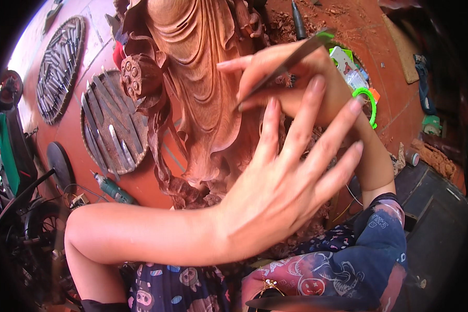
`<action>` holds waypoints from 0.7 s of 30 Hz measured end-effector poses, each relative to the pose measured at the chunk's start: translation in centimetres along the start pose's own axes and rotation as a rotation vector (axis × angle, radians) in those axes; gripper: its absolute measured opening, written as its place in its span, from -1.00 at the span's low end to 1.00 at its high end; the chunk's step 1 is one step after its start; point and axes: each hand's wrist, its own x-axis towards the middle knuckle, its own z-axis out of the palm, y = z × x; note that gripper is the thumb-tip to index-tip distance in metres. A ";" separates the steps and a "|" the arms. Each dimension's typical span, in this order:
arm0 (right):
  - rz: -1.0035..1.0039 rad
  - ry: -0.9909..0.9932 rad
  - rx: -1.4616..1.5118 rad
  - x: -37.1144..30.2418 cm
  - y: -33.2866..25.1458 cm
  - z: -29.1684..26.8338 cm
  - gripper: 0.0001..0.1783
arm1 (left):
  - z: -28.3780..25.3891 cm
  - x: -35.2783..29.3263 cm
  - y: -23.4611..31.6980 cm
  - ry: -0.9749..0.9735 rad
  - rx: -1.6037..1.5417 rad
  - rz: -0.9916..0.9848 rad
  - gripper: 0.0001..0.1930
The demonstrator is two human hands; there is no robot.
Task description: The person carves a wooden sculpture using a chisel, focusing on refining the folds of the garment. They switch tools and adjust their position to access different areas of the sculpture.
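Note:
A carved reddish-brown wooden statue [192, 62] with draped robe folds takes up the middle, with a carved lotus pod [139, 78] at its left side. Over the statue's right side, my right hand [288, 73] is closed on a thin, dark, flat carving blade [308, 49] with a green end. The blade slants down to the left, its lower tip close to the robe folds; contact cannot be made out. My left hand [281, 190] is open, fingers spread, back upward, in front of the statue. It overlaps part of the right hand and wrist in view and holds nothing.
At the left are a round tray of chisels [60, 73], a round tray of flat blades [127, 122], a green power drill [114, 190] and a motorbike [15, 156]. Rightward lie a bright green ring [372, 96], small packages [346, 60] and a dark case [437, 218]. Wood chips [322, 15] litter the floor.

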 end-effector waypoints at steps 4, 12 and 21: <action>-0.053 -0.053 0.060 0.3 0.3 -0.7 -0.87 | 0.1 0.0 -0.2 0.017 0.001 0.008 -0.48; -0.077 -0.140 0.090 0.7 1.0 -1.2 -0.82 | 0.4 0.6 -0.9 0.056 0.031 0.030 -0.49; 0.037 -0.153 0.232 1.0 0.4 -1.6 -0.87 | 0.6 0.7 -1.4 0.072 -0.009 0.053 -0.49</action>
